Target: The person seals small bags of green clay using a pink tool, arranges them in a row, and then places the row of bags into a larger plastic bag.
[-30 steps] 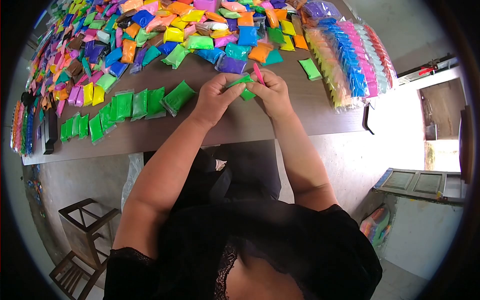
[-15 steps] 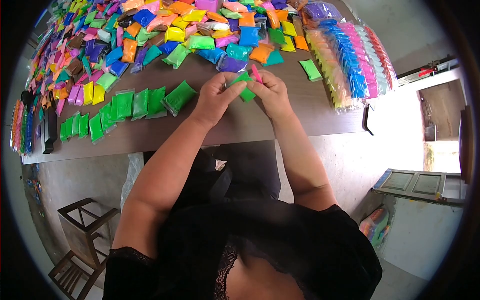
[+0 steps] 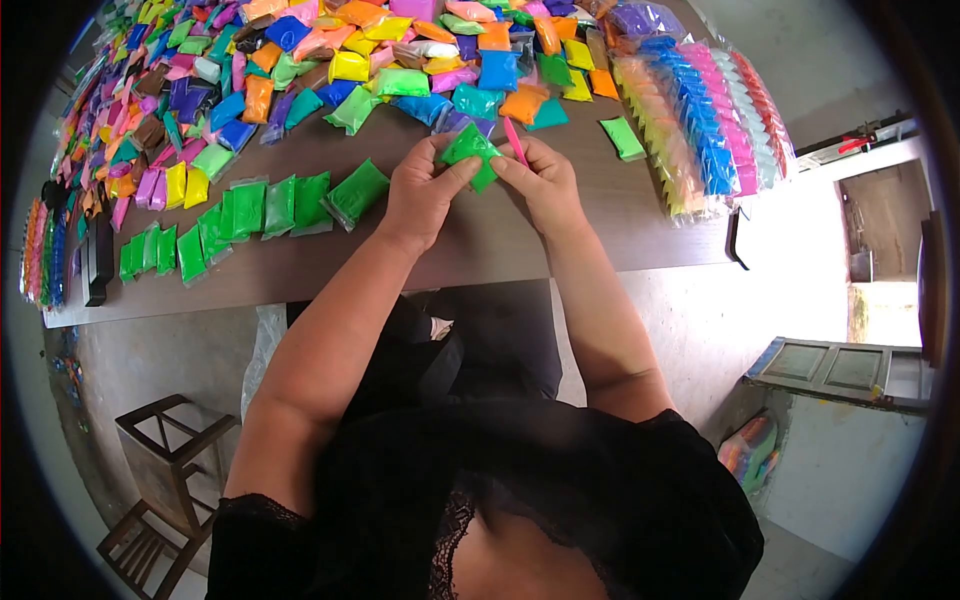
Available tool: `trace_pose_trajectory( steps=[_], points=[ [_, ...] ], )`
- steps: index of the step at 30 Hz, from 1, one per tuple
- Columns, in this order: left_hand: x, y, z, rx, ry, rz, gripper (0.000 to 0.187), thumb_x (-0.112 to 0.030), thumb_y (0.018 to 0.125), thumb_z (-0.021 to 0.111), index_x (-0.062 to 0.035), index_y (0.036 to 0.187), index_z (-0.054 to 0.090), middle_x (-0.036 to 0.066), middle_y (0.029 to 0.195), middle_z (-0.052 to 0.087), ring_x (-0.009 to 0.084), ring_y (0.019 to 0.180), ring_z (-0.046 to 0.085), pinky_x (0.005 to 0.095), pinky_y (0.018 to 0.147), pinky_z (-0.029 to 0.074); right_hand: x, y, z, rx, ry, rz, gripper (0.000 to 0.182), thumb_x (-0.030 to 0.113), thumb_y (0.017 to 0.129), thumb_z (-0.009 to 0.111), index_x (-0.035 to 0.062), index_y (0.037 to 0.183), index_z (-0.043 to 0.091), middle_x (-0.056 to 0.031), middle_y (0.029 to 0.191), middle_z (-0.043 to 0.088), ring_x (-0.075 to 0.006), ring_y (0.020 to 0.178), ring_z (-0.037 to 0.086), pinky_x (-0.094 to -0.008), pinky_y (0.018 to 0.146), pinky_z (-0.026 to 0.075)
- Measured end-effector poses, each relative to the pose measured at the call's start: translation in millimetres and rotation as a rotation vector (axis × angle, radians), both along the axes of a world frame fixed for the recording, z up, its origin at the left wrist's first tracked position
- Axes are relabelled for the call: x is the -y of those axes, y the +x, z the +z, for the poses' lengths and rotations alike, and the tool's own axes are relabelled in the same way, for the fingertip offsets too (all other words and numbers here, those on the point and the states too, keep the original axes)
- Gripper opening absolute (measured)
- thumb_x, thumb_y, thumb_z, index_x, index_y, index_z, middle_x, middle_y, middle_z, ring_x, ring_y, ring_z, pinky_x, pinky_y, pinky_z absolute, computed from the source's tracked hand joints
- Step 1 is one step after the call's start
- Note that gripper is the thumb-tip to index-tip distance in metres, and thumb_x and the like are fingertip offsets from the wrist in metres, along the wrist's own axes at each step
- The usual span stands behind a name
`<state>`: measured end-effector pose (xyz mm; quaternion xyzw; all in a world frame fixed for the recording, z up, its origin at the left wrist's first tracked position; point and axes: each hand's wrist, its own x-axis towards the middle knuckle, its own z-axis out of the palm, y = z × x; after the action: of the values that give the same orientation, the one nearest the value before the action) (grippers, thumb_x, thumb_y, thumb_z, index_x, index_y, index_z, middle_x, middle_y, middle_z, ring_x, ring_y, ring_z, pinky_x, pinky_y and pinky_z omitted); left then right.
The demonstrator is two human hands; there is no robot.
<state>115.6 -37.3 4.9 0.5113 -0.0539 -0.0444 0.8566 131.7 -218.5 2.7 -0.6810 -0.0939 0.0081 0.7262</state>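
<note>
Between my two hands, above the table, is a green packet. My left hand pinches its left side between thumb and fingers. The right side is gripped by my right hand, which also has a thin pink tool sticking up from its fingers. Left of my hands a row of green packets lies on the table, with a larger green packet at its right end. A lone light green packet lies to the right of my hands.
A large pile of colourful packets covers the back and left of the table. Long strips of packets lie at the right edge, others at the far left. A wooden chair stands on the floor at lower left.
The green packet between my hands has turned and shows a broader face, slightly higher and further left. My fingers have shifted a little; the pink tool is more upright.
</note>
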Motion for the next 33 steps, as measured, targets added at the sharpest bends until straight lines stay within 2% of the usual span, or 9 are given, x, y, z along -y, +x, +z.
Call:
trace_pose_trajectory(
  steps=[4, 8, 10, 19, 23, 25, 29, 31, 33],
  points=[
    [3, -5, 17, 0.011, -0.084, 0.011, 0.041, -0.006, 0.089, 0.073, -0.0016, 0.126, 0.055, 0.003, 0.110, 0.064, 0.0121, 0.101, 0.062, 0.0281, 0.092, 0.050, 1, 0, 1, 0.044, -0.013, -0.032, 0.014, 0.012, 0.087, 0.076, -0.0002, 0.089, 0.069, 0.0011, 0.084, 0.061, -0.0080, 0.078, 0.056, -0.0245, 0.068, 0.044],
    [0, -1, 16, -0.013, -0.106, -0.011, 0.046, -0.008, 0.088, 0.076, -0.0016, 0.129, 0.055, 0.005, 0.110, 0.067, 0.0120, 0.104, 0.062, 0.0276, 0.090, 0.049, 0, 0, 5, 0.191, -0.097, -0.056, 0.013, 0.010, 0.086, 0.077, -0.0003, 0.087, 0.070, -0.0015, 0.084, 0.063, -0.0103, 0.079, 0.058, -0.0253, 0.069, 0.045],
    [-9, 5, 9, -0.010, -0.075, -0.195, 0.045, -0.010, 0.089, 0.075, -0.0023, 0.130, 0.057, 0.003, 0.110, 0.067, 0.0104, 0.103, 0.062, 0.0277, 0.091, 0.048, -1, 1, 5, 0.245, -0.082, -0.070, 0.012, 0.010, 0.086, 0.077, 0.0001, 0.088, 0.070, -0.0031, 0.087, 0.064, -0.0122, 0.081, 0.059, -0.0263, 0.070, 0.046],
    [-5, 1, 7, 0.028, 0.001, -0.179, 0.025, -0.014, 0.095, 0.069, -0.0048, 0.118, 0.067, 0.001, 0.110, 0.068, 0.0071, 0.098, 0.060, 0.0262, 0.089, 0.048, 0, -2, 5, 0.033, -0.027, 0.038, 0.016, 0.010, 0.082, 0.079, -0.0012, 0.084, 0.068, -0.0032, 0.087, 0.062, -0.0111, 0.079, 0.055, -0.0268, 0.069, 0.044],
    [-4, -1, 4, 0.019, -0.018, -0.101, 0.024, -0.015, 0.095, 0.069, -0.0045, 0.117, 0.068, 0.001, 0.108, 0.069, 0.0070, 0.098, 0.060, 0.0252, 0.089, 0.048, 0, -1, 5, 0.113, -0.005, 0.045, 0.015, 0.009, 0.082, 0.078, -0.0011, 0.083, 0.068, -0.0029, 0.086, 0.062, -0.0109, 0.078, 0.055, -0.0274, 0.069, 0.044],
    [-8, 5, -4, -0.076, -0.054, -0.104, 0.024, -0.011, 0.096, 0.067, -0.0050, 0.119, 0.067, 0.002, 0.110, 0.068, 0.0096, 0.098, 0.062, 0.0270, 0.089, 0.049, 2, -1, 5, 0.177, -0.163, 0.100, 0.016, 0.010, 0.083, 0.078, -0.0015, 0.083, 0.068, -0.0036, 0.086, 0.062, -0.0115, 0.079, 0.056, -0.0280, 0.069, 0.045],
    [-6, 1, 4, -0.090, -0.138, -0.111, 0.024, -0.010, 0.095, 0.068, -0.0033, 0.117, 0.066, 0.004, 0.109, 0.068, 0.0102, 0.097, 0.063, 0.0270, 0.087, 0.051, -3, -1, 7, 0.199, -0.208, 0.049, 0.016, 0.011, 0.084, 0.078, -0.0021, 0.084, 0.069, -0.0029, 0.084, 0.062, -0.0120, 0.081, 0.058, -0.0278, 0.071, 0.046],
    [-6, -2, 7, 0.024, 0.208, -0.168, 0.022, -0.010, 0.094, 0.069, -0.0026, 0.114, 0.066, 0.003, 0.105, 0.067, 0.0088, 0.096, 0.062, 0.0261, 0.086, 0.051, -5, -2, 6, 0.007, 0.136, 0.062, 0.016, 0.012, 0.086, 0.078, -0.0027, 0.087, 0.070, -0.0008, 0.081, 0.062, -0.0116, 0.082, 0.058, -0.0268, 0.072, 0.046],
    [0, -6, 10, 0.063, 0.146, -0.157, 0.024, -0.011, 0.092, 0.072, -0.0029, 0.114, 0.066, 0.001, 0.102, 0.067, 0.0069, 0.094, 0.060, 0.0251, 0.084, 0.050, -1, -4, 8, -0.037, 0.145, 0.048, 0.015, 0.011, 0.087, 0.077, -0.0023, 0.089, 0.071, 0.0011, 0.078, 0.061, -0.0107, 0.080, 0.058, -0.0259, 0.071, 0.046]
  ],
)
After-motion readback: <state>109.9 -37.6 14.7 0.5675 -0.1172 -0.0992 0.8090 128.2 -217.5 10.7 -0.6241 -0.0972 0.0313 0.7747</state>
